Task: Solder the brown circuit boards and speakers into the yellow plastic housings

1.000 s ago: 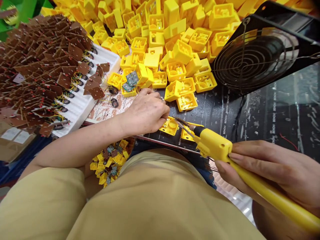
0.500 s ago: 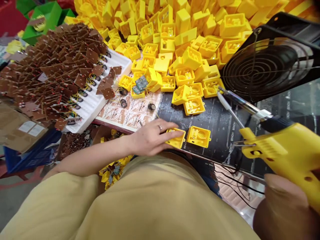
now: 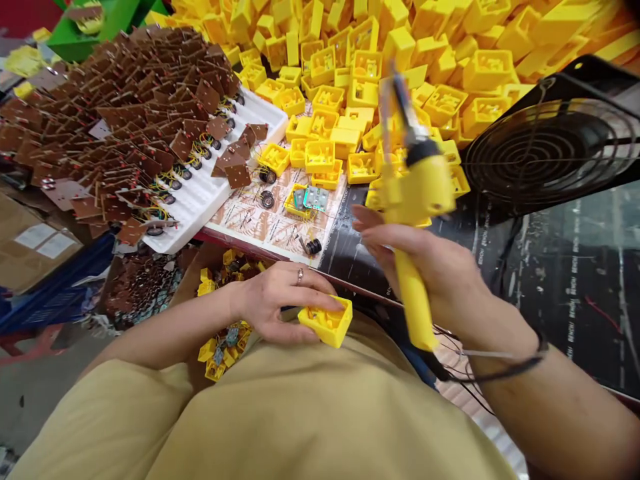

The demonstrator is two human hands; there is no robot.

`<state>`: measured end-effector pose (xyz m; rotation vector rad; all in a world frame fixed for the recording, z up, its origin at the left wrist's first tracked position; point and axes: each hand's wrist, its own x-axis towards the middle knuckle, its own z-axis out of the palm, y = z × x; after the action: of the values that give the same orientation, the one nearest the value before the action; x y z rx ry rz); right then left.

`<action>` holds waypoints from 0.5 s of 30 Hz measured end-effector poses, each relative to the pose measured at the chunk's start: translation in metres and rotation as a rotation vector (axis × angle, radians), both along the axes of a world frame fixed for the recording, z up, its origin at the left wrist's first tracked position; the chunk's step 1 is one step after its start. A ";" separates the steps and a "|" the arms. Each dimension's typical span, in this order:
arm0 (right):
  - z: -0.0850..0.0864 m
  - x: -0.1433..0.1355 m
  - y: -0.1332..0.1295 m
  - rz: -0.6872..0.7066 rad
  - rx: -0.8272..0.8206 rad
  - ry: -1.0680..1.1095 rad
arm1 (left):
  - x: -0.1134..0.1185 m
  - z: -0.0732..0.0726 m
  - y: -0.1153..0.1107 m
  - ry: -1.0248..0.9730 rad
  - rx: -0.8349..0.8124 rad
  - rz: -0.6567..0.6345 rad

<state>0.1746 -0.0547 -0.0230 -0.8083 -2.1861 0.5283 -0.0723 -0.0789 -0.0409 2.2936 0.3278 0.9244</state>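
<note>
Close to my body, past the table's front edge, my left hand (image 3: 285, 300) grips a small open yellow case (image 3: 331, 321) between thumb and fingers. My right hand (image 3: 425, 267) is wrapped round the handle of a yellow soldering gun (image 3: 417, 190), whose blurred metal tip points up and away over the yellow cases. Left of the gun, green circuit boards (image 3: 315, 198) rest on another yellow case. Small black round parts (image 3: 313, 247) lie on the patterned sheet near the table edge.
Brown circuit boards (image 3: 125, 127) are heaped at the left on a white foam tray (image 3: 200, 207). Many yellow cases (image 3: 365, 67) pile up at the back. A black fan (image 3: 545, 147) stands at the right. Below the table edge is a box of yellow pieces (image 3: 225, 347).
My left hand has lifted a yellow case off the table towards my body. My right hand has come in from the lower right with the gun, now pointing upward. The view has shifted slightly.
</note>
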 end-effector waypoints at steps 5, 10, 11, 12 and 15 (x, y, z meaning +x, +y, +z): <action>0.005 -0.051 0.052 0.341 0.063 -0.169 | -0.006 0.007 -0.003 -0.017 -0.029 -0.042; -0.011 -0.062 0.075 0.360 0.066 -0.292 | -0.050 0.031 -0.019 0.163 -0.374 -0.070; -0.010 -0.060 0.075 0.360 0.064 -0.297 | -0.061 0.035 -0.022 0.285 -0.442 -0.064; -0.007 -0.057 0.074 0.361 0.061 -0.296 | -0.071 0.036 -0.024 0.450 -0.496 -0.050; 0.011 -0.039 0.059 0.301 0.037 -0.242 | -0.092 0.030 -0.025 1.041 -0.519 0.116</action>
<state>0.1356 0.0046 -0.0120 -0.5478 -2.5547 0.5578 -0.1638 -0.1036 -0.0108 2.0635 0.9970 -0.3754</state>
